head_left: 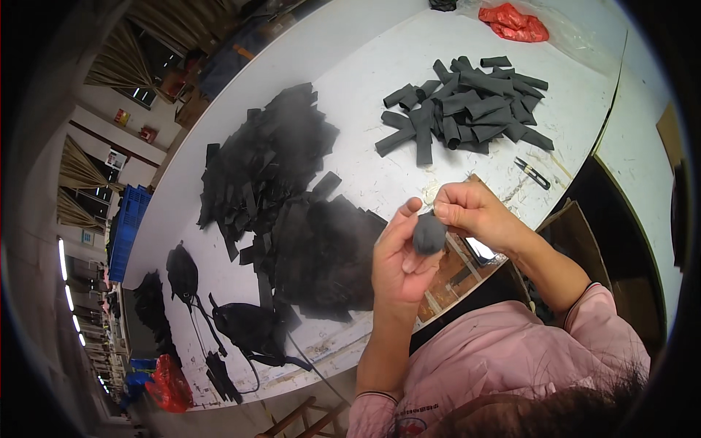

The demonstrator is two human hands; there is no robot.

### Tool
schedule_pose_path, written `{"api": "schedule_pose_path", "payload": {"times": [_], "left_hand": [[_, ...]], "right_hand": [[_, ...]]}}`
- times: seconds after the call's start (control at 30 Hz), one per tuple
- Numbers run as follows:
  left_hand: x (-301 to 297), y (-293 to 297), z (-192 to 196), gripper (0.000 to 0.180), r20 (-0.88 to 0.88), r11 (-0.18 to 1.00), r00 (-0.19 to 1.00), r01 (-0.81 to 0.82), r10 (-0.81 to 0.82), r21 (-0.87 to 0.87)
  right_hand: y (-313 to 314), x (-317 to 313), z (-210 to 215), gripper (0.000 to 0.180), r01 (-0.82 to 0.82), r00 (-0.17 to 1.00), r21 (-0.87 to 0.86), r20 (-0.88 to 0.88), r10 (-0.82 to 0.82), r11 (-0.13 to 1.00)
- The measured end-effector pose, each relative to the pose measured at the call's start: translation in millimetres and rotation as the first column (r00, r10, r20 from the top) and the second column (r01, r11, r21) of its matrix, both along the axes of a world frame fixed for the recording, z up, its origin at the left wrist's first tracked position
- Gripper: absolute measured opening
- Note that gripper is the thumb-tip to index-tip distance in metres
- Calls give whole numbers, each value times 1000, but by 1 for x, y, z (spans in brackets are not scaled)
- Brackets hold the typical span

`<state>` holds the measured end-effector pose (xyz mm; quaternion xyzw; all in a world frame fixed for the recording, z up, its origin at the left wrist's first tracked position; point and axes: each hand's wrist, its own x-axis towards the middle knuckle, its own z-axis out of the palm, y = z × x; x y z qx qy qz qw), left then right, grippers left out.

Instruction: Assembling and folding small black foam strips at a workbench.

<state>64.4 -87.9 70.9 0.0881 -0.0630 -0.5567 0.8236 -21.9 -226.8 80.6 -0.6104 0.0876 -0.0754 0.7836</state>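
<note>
Between my two hands, above the table's near edge, is a small dark grey fabric piece [429, 234], rounded at the end that faces up. My left hand [403, 255] holds it from the left, with the fingers curled behind it and the thumb raised. The thumb and index finger of my right hand [475, 213] pinch its upper right edge. Farther off lies a heap of dark grey fabric tubes [475, 106]. Left of my hands spread a pile of flat black fabric pieces [266, 157] and a larger black heap [328, 252].
Thread snips [532, 174] lie at the right on the white table [358, 95], among thread scraps. Black strapped pouches [248, 332] are at the left. Red plastic bags sit at the far edge [513, 22] and lower left [169, 383]. A phone [482, 250] rests beside my right wrist.
</note>
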Motion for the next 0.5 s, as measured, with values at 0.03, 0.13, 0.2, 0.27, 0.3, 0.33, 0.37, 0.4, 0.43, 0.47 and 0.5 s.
{"api": "schedule_pose_path", "payload": {"times": [0.03,0.13,0.2,0.27,0.3,0.33,0.37,0.4,0.43,0.47,0.5], "left_hand": [[1,-2,-8,22,-31,999,998,46,-47,-27],[-7,-7,-33,15,-120,976,988,-67,94,208],[-11,-9,-41,12,-142,976,983,-86,116,201],[-12,-10,-44,12,-160,976,978,-102,134,193],[-13,-10,-44,12,-181,974,972,-112,149,198],[-13,-8,-43,14,-241,984,963,-84,120,155],[-14,-6,-43,15,-282,988,950,-100,131,121],[-14,-4,-43,16,-350,983,922,-125,165,132],[-15,-2,-44,17,-396,986,903,-141,164,88],[-15,0,-46,20,-392,989,916,-125,85,-77],[-16,1,-49,20,-384,992,918,-125,103,-32]], "right_hand": [[-1,2,-11,22,-29,999,48,-20,30,998],[-3,0,-41,25,-29,982,202,-177,66,979],[-2,-1,-52,26,-71,995,188,-54,83,980],[-3,0,-55,26,-50,993,180,-93,68,982],[-4,1,-54,25,-66,995,149,-62,76,987],[-5,3,-52,25,-74,994,120,-76,83,990],[-6,5,-50,25,-67,989,96,-124,78,993],[-6,7,-49,25,-98,991,77,-84,105,992],[-7,9,-48,25,-111,990,62,-79,116,992],[-8,10,-49,25,-145,989,66,-28,147,987],[-8,11,-50,25,-127,988,59,-84,132,990]]}}
